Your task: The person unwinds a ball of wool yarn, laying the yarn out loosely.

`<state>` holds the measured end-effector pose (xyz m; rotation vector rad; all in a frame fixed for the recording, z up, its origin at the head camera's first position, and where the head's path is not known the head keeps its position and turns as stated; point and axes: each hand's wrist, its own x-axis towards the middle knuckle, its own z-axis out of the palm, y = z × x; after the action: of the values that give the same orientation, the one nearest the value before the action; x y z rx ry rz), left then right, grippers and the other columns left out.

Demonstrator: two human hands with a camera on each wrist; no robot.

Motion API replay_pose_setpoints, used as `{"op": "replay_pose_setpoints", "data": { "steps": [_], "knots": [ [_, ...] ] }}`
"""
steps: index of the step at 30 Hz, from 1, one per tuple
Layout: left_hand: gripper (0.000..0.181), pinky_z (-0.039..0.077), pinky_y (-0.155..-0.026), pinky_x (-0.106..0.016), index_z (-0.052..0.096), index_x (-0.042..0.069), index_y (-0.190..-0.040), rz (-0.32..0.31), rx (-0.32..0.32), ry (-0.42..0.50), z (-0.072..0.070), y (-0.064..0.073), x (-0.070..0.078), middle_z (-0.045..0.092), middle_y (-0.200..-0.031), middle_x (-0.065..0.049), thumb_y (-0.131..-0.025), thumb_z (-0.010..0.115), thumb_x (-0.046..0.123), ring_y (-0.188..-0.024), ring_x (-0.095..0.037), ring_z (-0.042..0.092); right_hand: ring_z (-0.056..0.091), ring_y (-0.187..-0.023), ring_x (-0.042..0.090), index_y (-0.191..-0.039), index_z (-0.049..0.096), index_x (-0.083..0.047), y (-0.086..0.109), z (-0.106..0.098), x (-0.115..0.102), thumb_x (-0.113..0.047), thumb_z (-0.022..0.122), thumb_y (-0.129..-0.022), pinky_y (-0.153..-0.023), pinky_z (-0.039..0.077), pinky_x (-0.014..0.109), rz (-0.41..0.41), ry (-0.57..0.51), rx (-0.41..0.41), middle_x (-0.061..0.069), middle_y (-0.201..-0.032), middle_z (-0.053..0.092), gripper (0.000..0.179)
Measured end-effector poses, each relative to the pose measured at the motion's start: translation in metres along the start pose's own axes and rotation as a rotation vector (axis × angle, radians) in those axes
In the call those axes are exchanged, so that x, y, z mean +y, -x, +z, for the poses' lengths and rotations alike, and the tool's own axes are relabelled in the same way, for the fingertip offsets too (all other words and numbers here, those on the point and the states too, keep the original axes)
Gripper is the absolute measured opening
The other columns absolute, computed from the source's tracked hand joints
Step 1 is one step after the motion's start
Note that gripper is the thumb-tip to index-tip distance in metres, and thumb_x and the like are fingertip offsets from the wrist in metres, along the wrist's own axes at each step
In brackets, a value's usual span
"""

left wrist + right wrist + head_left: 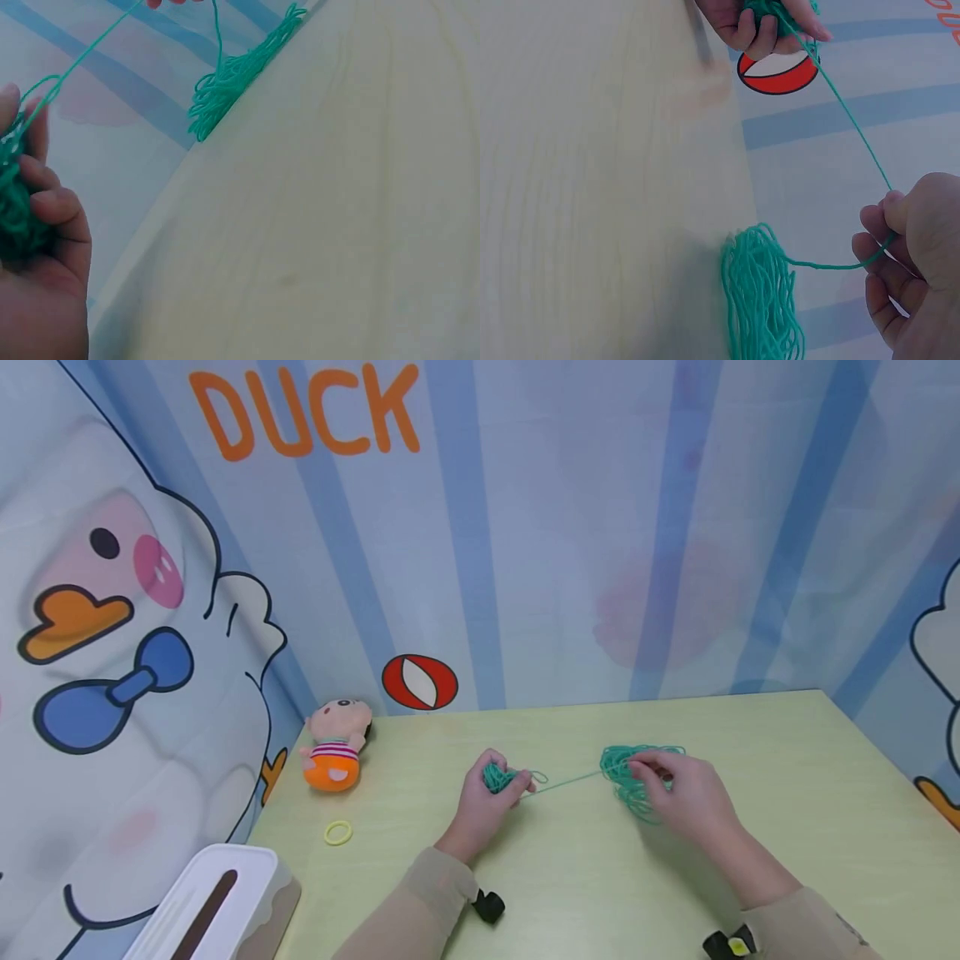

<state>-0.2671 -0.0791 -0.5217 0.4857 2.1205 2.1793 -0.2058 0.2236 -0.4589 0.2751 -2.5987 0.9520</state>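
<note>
In the head view my left hand grips a small bundle of green yarn, fingers curled round it. A single taut strand runs from that bundle to my right hand, which pinches it between thumb and forefinger. On the table beside the right hand lies a loose heap of green yarn in long loops. From the pinching fingers a slack length of yarn leads down to this heap in the right wrist view. A small loop of yarn stands out from the held bundle in the left wrist view.
A doll in orange shorts is at the table's back left corner, with a yellow ring in front of it. At the left edge stands a white tissue box. A printed duck curtain hangs behind the pale table.
</note>
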Motion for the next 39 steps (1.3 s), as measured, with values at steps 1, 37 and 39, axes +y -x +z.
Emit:
{"op": "replay_pose_setpoints", "data": {
  "steps": [1, 37, 39],
  "knots": [
    [0.031, 0.047, -0.071, -0.022, 0.046, 0.014, -0.104, 0.004, 0.004, -0.011, 0.000, 0.000, 0.000, 0.076, -0.092, 0.001, -0.106, 0.076, 0.022, -0.076, -0.010, 0.062, 0.078, -0.095, 0.029, -0.117, 0.082, -0.007, 0.000, -0.002, 0.002, -0.015, 0.073, -0.107, -0.066, 0.054, 0.028, 0.005, 0.001, 0.001, 0.004, -0.101, 0.085, 0.015],
    [0.044, 0.054, -0.065, -0.023, 0.049, 0.025, -0.139, -0.022, 0.098, 0.024, -0.001, -0.002, -0.001, 0.069, -0.115, -0.008, -0.106, 0.077, 0.026, -0.077, -0.016, 0.058, 0.073, -0.105, 0.045, -0.119, 0.081, -0.002, 0.005, -0.008, 0.068, -0.021, 0.071, -0.105, -0.086, 0.060, 0.060, 0.279, 0.172, -0.178, 0.026, -0.118, 0.078, 0.026],
    [0.054, 0.052, -0.066, -0.023, 0.042, 0.035, -0.153, -0.041, 0.076, 0.015, -0.001, -0.001, 0.000, 0.064, -0.105, -0.004, -0.109, 0.072, 0.029, -0.076, -0.017, 0.055, 0.067, -0.114, 0.053, -0.120, 0.080, -0.002, 0.005, -0.004, 0.060, -0.018, 0.069, -0.104, -0.090, 0.057, 0.064, 0.265, 0.166, -0.132, 0.031, -0.126, 0.073, 0.025]
  ]
}}
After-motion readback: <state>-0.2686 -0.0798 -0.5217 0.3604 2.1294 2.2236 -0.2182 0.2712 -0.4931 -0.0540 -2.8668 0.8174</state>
